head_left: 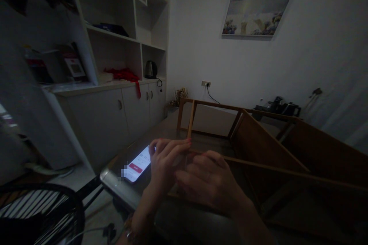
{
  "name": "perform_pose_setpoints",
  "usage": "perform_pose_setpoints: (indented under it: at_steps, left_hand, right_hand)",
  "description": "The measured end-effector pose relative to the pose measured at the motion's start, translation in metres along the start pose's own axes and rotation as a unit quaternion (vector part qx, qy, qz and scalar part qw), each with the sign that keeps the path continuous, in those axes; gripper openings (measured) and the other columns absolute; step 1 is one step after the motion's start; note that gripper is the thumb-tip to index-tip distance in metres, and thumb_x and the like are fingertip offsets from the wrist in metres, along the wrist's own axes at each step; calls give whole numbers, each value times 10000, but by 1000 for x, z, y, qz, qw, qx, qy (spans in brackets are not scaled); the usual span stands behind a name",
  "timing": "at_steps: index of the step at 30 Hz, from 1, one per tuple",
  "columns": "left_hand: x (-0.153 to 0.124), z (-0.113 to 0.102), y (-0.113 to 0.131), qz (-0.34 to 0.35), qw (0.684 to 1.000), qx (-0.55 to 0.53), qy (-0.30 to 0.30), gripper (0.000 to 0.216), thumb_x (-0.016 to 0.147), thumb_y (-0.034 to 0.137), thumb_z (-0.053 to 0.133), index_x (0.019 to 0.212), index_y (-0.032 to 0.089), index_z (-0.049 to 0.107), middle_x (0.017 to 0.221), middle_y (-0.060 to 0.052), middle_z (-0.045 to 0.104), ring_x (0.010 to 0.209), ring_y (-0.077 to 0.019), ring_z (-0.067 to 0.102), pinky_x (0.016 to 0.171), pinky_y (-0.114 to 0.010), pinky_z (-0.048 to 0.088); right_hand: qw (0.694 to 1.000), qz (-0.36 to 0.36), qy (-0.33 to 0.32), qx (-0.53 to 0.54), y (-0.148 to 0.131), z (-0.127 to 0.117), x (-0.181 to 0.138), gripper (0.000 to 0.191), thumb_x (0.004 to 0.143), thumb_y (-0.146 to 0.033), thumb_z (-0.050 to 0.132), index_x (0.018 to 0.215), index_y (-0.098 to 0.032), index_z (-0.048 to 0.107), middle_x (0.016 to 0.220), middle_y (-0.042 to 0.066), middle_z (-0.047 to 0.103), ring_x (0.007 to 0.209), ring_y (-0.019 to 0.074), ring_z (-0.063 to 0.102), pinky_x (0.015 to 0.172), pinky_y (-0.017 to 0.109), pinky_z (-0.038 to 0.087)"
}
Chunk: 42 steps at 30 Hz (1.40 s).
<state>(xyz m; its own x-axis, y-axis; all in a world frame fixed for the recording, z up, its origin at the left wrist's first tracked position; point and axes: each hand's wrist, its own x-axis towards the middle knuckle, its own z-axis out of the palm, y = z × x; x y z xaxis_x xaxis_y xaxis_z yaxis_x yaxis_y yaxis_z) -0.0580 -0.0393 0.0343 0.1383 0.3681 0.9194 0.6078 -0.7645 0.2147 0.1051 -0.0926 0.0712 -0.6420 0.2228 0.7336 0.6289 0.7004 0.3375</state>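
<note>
A brown wooden shelf frame (250,166) lies on its side on the dark table. My left hand (166,157) is bent over its near left corner, with the fingertips against the end of a wooden crossbar (190,120). Close beside it, my right hand (211,178) has its fingers curled in at the same corner. Anything between those fingers is hidden in the dim light. A lit phone (139,166) lies on the table just left of my left hand, partly covered by its fingers.
A black chair with a slatted back (43,210) stands at the lower left. White cabinets (100,118) with open shelves line the left wall, with a kettle (151,69) and red cloth (123,74) on them. Dark appliances (283,107) stand beyond the frame.
</note>
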Motion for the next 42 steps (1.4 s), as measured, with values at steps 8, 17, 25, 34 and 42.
perform_pose_setpoints:
  at_steps: [8,17,25,34,42]
  left_hand:
    - [1,-3,2,0,1000,-11,-13,164,1010,282,526,1080,281,673,1093,19,797,917,-219,610,866,-419,328]
    - [0,0,1,0,1000,-16,4,133,984,275,582,1063,293,688,1069,29,804,896,-214,613,883,-417,328]
    - [0,1,0,5,1000,-2,10,121,977,289,592,1046,290,691,1035,20,809,884,-214,615,888,-419,321]
    - [0,-2,0,8,1000,-5,-1,160,991,250,560,1080,299,683,1072,31,801,899,-212,611,882,-418,328]
    - [2,-2,0,17,1000,3,4,132,1015,324,558,1066,280,672,1059,26,800,904,-203,611,873,-409,328]
  right_hand:
    - [992,63,105,-24,-12,-1,7,66,976,-205,630,1007,-185,685,832,-15,721,864,151,566,924,293,423]
    - [991,43,66,109,-8,2,12,175,1037,-183,498,1104,-145,655,766,0,680,756,145,582,794,272,514]
    - [994,12,18,103,8,-16,9,93,985,-141,596,1032,-122,673,913,37,754,882,145,677,863,282,578]
    - [999,-19,17,23,-2,-16,10,213,1033,-158,518,1170,-148,681,983,22,754,896,134,642,918,286,523]
    - [999,-28,2,21,-4,-7,7,200,1011,-150,568,1173,-126,683,874,8,735,822,125,627,817,271,531]
